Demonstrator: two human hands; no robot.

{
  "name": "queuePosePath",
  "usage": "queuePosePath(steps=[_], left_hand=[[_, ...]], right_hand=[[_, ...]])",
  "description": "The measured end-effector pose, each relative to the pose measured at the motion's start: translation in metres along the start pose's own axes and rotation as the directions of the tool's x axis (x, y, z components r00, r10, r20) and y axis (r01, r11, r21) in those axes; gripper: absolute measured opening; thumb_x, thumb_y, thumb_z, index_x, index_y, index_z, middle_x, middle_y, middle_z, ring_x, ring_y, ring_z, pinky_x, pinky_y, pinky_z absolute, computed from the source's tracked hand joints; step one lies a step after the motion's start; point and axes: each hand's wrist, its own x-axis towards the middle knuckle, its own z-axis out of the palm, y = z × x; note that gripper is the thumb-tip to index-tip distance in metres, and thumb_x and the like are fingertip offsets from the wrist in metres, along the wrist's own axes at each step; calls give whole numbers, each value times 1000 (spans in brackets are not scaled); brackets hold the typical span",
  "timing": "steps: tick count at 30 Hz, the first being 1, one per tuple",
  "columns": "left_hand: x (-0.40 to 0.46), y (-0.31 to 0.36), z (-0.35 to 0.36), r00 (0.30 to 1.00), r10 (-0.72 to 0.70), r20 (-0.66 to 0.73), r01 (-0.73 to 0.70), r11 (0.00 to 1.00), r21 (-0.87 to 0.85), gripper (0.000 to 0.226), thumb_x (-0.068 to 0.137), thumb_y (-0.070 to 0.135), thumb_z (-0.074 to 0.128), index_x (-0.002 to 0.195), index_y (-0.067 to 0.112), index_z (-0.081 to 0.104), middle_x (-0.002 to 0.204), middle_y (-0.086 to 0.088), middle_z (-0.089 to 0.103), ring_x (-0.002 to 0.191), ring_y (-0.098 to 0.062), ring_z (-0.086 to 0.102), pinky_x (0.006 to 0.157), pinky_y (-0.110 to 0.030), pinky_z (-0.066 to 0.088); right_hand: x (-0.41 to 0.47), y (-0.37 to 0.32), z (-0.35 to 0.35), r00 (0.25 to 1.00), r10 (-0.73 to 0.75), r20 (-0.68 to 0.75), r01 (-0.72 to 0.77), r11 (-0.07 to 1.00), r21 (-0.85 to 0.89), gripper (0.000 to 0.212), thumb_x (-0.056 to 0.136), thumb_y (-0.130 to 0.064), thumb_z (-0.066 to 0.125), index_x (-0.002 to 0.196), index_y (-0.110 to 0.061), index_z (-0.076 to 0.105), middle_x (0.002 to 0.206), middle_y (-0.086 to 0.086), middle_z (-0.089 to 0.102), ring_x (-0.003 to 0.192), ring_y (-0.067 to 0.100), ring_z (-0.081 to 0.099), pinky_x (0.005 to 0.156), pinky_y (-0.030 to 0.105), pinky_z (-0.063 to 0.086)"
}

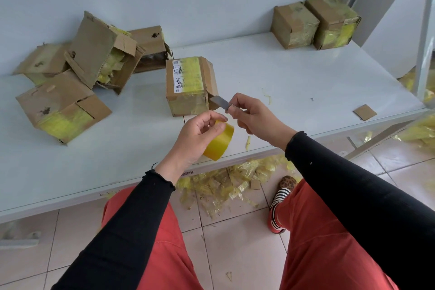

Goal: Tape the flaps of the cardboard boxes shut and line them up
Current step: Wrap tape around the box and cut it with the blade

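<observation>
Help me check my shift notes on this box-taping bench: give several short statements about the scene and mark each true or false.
1. The left hand holds the yellow roll of tape. True.
2. The right hand is empty. False: it pinches a grey metal blade.
3. Two taped brown cardboard boxes stand side by side at the far right of the white table. True.
4. The labelled cardboard box lies on the floor. False: it stands on the table.

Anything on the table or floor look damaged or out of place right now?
Yes. The brown cardboard boxes at the left lie jumbled and tilted, one with torn flaps gaping open, unlike the two taped boxes lined up at the far right. Yellow tape scraps litter the tiled floor under the white table.
</observation>
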Motion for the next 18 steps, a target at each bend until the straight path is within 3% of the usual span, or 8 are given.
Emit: queuePosePath(steps=[3, 5, 7, 9, 12, 14, 16, 18], left_hand=[[3, -1, 14, 1000, -7, 15, 5, 996, 93, 39, 96, 25, 73, 133, 33, 62, 120, -8, 70, 100, -21, 67, 94, -48, 56], [7, 1, 26, 999, 30, 27, -36, 965, 261, 68, 98, 29, 70, 154, 45, 35, 143, -1, 61, 125, -13, 60, 106, -38, 50], [12, 3, 43, 987, 146, 68, -161, 861, 483, 82, 98, 24, 69, 159, 43, 18, 150, -3, 55, 133, -14, 54, 108, -33, 44], [18, 2, 63, 954, 257, 155, -297, 730, 616, 72, 95, 13, 69, 153, 28, 29, 145, -7, 58, 132, -25, 57, 110, -41, 43], [21, -2, 86, 918, 186, 350, -391, 569, 724, 67, 96, 14, 63, 156, 21, 34, 156, -3, 48, 148, -22, 38, 127, -43, 6], [23, -6, 86, 894, 157, 420, -434, 542, 720, 73, 100, 19, 60, 163, 20, 23, 171, -2, 22, 158, -17, 12, 125, -36, -11], [24, -4, 74, 891, 204, 405, -444, 574, 688, 72, 103, 22, 56, 165, 21, 19, 173, 1, 5, 159, -14, -3, 127, -33, -12], [24, 0, 50, 906, 264, 330, -421, 631, 651, 65, 105, 22, 55, 163, 24, 25, 172, 4, 10, 158, -9, -2, 127, -27, -9]], right_hand=[[-2, 6, -7, 993, 40, -112, -38, 999, 21, 20, 105, -20, 56, 94, -3, 59, 73, -3, 51, 56, 12, 45, 49, 21, 36], [-1, 13, -15, 976, 73, -206, -68, 997, 30, 16, 103, -19, 58, 93, -10, 67, 72, -4, 55, 60, 10, 52, 54, 21, 42], [2, 23, -30, 941, 145, -307, -125, 989, 84, 14, 102, -18, 60, 98, -13, 73, 73, -3, 57, 62, 10, 54, 58, 20, 43], [6, 34, -49, 897, 220, -384, -182, 974, 133, 15, 102, -15, 59, 100, -14, 74, 74, -1, 58, 62, 11, 52, 57, 17, 42], [13, 49, -73, 846, 297, -442, -288, 953, 90, 24, 102, -9, 52, 109, -11, 75, 78, -2, 60, 65, 10, 49, 53, 12, 40], [15, 56, -82, 844, 322, -430, -358, 934, -4, 35, 100, -5, 47, 125, -9, 72, 100, 1, 70, 82, 12, 57, 65, 13, 45], [17, 59, -87, 850, 259, -458, -408, 874, -265, 48, 97, -1, 42, 139, -12, 63, 133, 7, 65, 117, 24, 57, 95, 30, 46], [18, 55, -83, 871, 84, -483, -410, 665, -624, 57, 94, 0, 41, 147, -19, 54, 144, 8, 56, 131, 34, 44, 105, 44, 34]])
